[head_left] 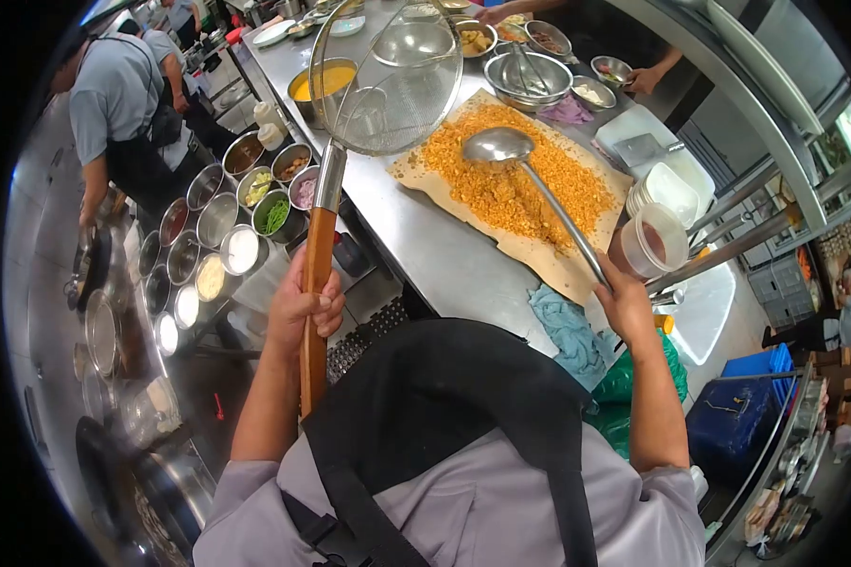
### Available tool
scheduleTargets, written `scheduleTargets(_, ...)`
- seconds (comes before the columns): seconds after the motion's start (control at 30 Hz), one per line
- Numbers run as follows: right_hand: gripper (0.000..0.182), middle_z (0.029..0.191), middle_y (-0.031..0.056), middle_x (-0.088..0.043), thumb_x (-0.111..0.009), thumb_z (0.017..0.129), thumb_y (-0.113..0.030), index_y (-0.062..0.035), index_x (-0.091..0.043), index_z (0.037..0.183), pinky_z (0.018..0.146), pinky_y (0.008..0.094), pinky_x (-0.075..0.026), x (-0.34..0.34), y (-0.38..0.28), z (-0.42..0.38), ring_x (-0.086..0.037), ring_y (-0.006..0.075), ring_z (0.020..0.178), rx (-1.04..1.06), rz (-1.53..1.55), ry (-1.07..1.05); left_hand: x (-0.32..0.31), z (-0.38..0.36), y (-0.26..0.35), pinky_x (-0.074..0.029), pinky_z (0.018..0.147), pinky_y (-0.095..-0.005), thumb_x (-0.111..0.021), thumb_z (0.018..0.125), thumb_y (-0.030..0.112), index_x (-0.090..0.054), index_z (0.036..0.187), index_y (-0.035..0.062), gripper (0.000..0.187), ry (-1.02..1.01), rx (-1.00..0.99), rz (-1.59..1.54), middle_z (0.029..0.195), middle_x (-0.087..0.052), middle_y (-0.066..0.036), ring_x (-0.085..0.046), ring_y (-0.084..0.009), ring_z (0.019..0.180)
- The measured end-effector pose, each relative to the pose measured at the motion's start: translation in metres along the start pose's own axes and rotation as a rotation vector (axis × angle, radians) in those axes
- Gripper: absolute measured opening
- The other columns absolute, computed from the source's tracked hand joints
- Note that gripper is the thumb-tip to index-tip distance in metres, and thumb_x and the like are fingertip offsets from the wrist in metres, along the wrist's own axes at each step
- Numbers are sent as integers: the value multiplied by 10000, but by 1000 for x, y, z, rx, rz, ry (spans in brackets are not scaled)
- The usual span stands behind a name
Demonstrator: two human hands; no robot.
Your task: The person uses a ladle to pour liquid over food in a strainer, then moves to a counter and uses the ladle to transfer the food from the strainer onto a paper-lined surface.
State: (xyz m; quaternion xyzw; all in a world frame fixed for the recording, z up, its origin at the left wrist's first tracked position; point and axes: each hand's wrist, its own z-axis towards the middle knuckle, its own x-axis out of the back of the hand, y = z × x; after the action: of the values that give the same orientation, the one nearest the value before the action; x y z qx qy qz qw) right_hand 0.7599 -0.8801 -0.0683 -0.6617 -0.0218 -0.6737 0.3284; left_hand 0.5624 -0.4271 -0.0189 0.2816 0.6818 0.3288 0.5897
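My left hand [306, 300] is closed round the wooden handle of a large wire-mesh strainer [388, 85], which is raised upright over the steel table. Through its mesh, parts of the bowls behind can be seen. In my right hand [624, 300] is the long steel handle of a ladle [497, 146]. The ladle's bowl rests on or just above a spread of orange-golden crumbly food [539, 194]; whether it touches cannot be told. Brown paper [435, 184] lies under the food. A blue-green cloth [569, 331] is on the table edge near my right forearm.
Metal tubs of ingredients [274, 215] stand in rows at left, near a co-worker [123, 94]. Beyond the strainer is a pot of yellow liquid [323, 83]. Steel bowls [529, 80] and another person's hand [645, 79] are at the far side. A plastic tub [654, 241] stands right of the paper.
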Motion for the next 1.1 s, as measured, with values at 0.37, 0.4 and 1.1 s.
scheduleTargets(0.37, 609, 988, 235, -695, -741, 861, -123, -168, -573, 1445, 802, 459, -530, 36, 7, -70, -679, 410, 921, -184, -12, -22, 1, 15, 3, -379, 410, -242, -594, 748, -45, -382, 1436, 94, 734, -25, 23, -14, 818, -470, -59, -406, -99, 511)
scheduleTargets(0.4, 610, 952, 224, -690, -738, 868, -129, -183, -569, 1451, 781, 462, -528, 35, 7, -75, -676, 409, 894, -163, -48, 6, 3, 19, 3, -377, 410, -240, -592, 749, -47, -388, 1424, 92, 719, -24, 26, -14, 820, -470, -60, -405, -99, 512)
scheduleTargets(1.1, 596, 906, 241, -684, -716, 881, -123, -163, -548, 1451, 772, 493, -536, -4, 1, -62, -672, 429, 864, -260, -92, 105, 8, 61, 8, -389, 390, -225, -589, 774, -51, -353, 1451, 90, 731, -146, 96, -56, 850, -479, -75, -419, -97, 512)
